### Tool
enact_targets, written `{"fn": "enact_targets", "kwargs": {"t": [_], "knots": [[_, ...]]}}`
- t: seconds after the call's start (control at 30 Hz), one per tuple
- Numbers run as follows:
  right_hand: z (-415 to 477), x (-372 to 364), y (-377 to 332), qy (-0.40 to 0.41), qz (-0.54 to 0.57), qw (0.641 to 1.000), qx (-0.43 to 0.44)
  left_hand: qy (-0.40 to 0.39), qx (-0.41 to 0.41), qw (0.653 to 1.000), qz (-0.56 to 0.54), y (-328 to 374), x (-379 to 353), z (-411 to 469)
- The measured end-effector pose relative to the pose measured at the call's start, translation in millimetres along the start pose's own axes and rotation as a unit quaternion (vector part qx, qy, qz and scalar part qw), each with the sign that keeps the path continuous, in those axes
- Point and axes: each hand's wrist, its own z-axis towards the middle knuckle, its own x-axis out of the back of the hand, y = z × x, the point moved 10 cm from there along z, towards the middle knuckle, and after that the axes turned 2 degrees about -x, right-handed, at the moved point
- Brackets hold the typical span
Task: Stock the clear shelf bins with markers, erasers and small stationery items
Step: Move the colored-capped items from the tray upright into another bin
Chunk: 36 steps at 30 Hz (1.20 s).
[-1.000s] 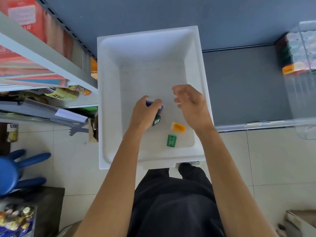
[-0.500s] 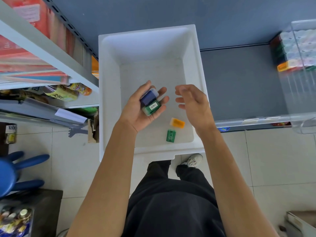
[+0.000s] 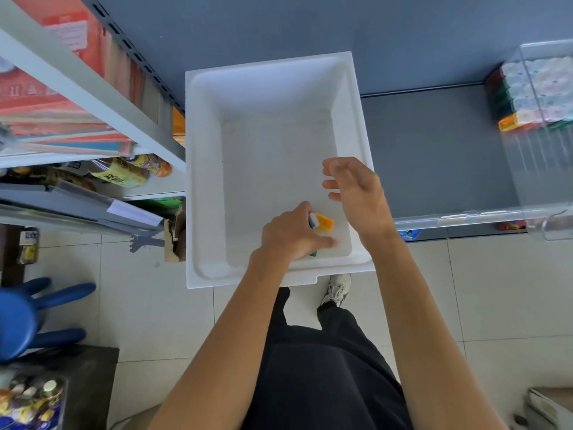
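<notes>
White tub: far floor open; walls seemingly steep

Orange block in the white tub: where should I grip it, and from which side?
Pinch the orange block across its short width, coming from above and its right with the free right hand. It looks to lie flat on the white tub floor, and the left hand, holding a blue item, crowds its left edge.

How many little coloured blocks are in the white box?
3: an orange one by the left hand, a blue-white one in its grip, a green corner under it. Others may hide.
</notes>
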Motion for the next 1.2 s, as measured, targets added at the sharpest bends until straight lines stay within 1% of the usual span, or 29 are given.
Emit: {"fn": "enact_targets", "kwargs": {"t": [0.1,0.17,0.37,0.43,0.53,0.73,0.87,1.2], "knots": [[-1,1,0,0.024,0.014,1.000,-0.004,0.034,-0.002,0.998,0.047,1,3,0],[-6,1,7,0.048,0.027,0.998,-0.011,0.042,-0.003,0.997,0.067,-2,6,2],[-13,-1,10,0.069,0.031,0.997,-0.027,0.043,-0.005,0.998,0.035,-10,12,6],[-15,-1,12,0.077,0.028,0.996,-0.028,0.030,-0.004,0.998,0.048,-11,9,6],[-20,-1,18,0.085,0.026,0.995,-0.037,-0.011,0.010,0.998,0.053,-16,2,8],[-28,3,20,0.106,0.044,0.992,-0.042,-0.011,0.000,0.997,0.073,-13,9,10],[-31,2,23,0.113,0.057,0.991,-0.053,-0.029,-0.001,0.996,0.080,-15,7,8],[-35,7,32,0.133,0.075,0.986,-0.062,0.030,-0.018,0.992,0.118,-6,6,11]]}}
